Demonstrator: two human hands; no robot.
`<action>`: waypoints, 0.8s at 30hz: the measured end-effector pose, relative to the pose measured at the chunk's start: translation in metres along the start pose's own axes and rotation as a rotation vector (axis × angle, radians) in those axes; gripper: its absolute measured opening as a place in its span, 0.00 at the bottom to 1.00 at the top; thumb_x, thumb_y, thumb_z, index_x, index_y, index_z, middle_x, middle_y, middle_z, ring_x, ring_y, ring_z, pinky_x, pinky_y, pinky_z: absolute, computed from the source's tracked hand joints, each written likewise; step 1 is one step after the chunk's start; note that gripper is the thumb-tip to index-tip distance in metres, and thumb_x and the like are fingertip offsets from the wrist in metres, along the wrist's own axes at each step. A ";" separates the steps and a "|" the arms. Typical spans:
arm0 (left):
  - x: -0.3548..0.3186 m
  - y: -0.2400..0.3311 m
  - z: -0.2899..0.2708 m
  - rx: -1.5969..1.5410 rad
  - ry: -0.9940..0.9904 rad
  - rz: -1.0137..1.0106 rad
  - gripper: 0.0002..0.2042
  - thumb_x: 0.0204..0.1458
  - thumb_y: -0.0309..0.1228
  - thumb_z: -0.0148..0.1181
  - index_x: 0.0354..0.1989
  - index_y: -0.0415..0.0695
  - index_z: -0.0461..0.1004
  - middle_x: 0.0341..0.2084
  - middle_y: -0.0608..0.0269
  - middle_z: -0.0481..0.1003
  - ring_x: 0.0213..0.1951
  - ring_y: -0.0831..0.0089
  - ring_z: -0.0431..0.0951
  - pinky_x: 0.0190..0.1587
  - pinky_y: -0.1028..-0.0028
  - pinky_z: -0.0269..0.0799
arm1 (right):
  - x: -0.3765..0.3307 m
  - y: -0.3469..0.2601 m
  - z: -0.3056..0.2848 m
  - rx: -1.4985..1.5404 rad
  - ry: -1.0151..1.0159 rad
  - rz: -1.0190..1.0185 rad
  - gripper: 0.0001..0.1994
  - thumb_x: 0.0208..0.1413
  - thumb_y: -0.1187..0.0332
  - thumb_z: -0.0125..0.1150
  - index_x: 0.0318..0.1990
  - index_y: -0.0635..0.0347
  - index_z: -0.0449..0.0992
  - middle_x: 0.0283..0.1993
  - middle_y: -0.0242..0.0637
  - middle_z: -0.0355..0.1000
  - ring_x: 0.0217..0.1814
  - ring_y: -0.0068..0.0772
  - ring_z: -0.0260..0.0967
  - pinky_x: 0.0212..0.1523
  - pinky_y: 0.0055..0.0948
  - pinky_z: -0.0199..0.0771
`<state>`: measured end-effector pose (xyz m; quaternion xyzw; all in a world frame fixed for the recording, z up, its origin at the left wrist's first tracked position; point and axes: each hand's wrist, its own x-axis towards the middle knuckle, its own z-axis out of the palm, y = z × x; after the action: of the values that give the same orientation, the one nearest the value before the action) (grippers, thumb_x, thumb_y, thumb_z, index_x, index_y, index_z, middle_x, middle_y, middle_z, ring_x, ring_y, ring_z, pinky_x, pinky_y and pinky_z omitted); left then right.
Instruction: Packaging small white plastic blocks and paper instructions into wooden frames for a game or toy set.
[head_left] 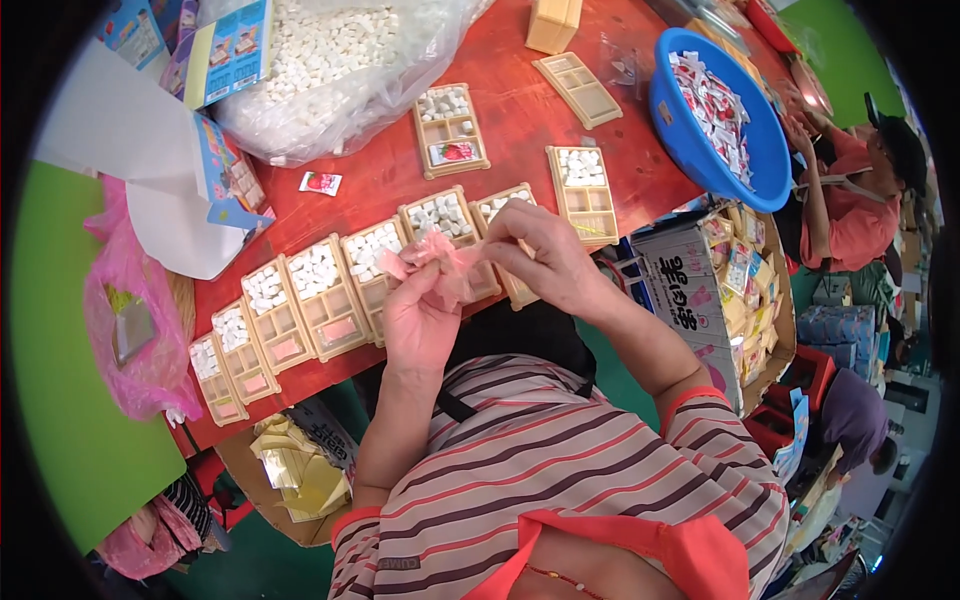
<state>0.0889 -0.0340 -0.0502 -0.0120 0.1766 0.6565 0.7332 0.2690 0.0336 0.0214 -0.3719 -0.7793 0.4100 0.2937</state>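
A striped shirt with an orange collar (560, 480) fills the lower view, nearest the camera, and both forearms rise from it to meet over a red table (520, 110). Beyond the fingertips, at the table's far side, lies a big clear bag of small white blocks (330, 60), and to the right of it a blue basin of red-and-white packets (715, 115). Just under and to the left of the fingers runs a row of tan divided trays (300, 290), most with white blocks in their top compartments and several with a pink piece lower down; other compartments look empty, so the filling seems partly done. Two more trays past the fingers hold blocks, and one further off is bare. The left hand (420, 320) has its fingers curled around a crumpled pink wrapper (435, 255), held just above the row. The right hand (545, 255) pinches the same wrapper at its upper edge between thumb and fingertips. A small loose packet (320, 183) lies on the table, well to the left of the fingers.
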 end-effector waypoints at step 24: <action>0.006 -0.024 0.008 0.003 0.042 -0.186 0.13 0.55 0.16 0.50 0.48 0.41 0.71 0.42 0.56 0.75 0.43 0.64 0.78 0.42 0.66 0.76 | -0.048 0.041 -0.004 -0.756 0.201 -0.049 0.04 0.49 0.70 0.62 0.30 0.58 0.73 0.33 0.36 0.67 0.36 0.39 0.67 0.42 0.36 0.61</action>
<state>0.1141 -0.0298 -0.0496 -0.0409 0.1909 0.5849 0.7872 0.3123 0.0122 -0.0191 -0.4735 -0.8514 0.0482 0.2203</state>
